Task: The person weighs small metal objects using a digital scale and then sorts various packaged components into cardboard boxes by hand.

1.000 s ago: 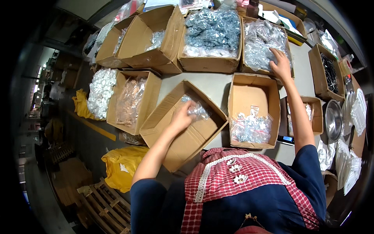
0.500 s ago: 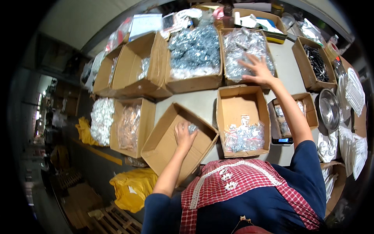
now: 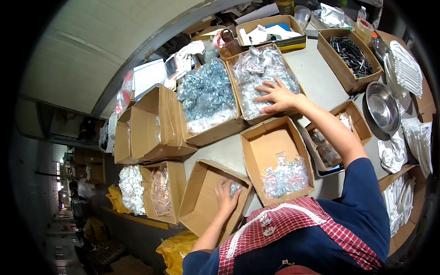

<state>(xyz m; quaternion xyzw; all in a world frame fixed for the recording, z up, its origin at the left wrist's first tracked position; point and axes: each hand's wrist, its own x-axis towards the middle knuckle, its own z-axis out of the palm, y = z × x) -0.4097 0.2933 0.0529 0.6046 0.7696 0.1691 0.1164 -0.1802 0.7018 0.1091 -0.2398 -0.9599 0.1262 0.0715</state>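
Observation:
My left hand (image 3: pixel 226 199) reaches down into a tilted cardboard box (image 3: pixel 199 192), its fingers curled around a small clear packet (image 3: pixel 235 187) of shiny bits. Bare cardboard shows around that hand. My right hand (image 3: pixel 279 97) is spread flat, palm down, over clear plastic packets (image 3: pixel 250 75) heaped in a box behind. What those packets hold is hard to make out. Between my arms, an open box (image 3: pixel 261 144) contains several clear bags of small metal parts (image 3: pixel 286 176) at its near end.
Boxes of bluish packets (image 3: pixel 206 89), copper-coloured parts (image 3: pixel 161 192) and black pieces (image 3: pixel 350 57) surround me. Under my right forearm sits a smaller box (image 3: pixel 360 121) beside a metal bowl (image 3: pixel 382 107). White bundled pieces (image 3: pixel 131 189) lie at the left; a yellow sack (image 3: pixel 176 252) is below.
The whole view has turned and shifted. My right hand stays over the packets, now near the box's front edge with its fingers pointing more leftward. My left hand remains inside the tilted box by the packet.

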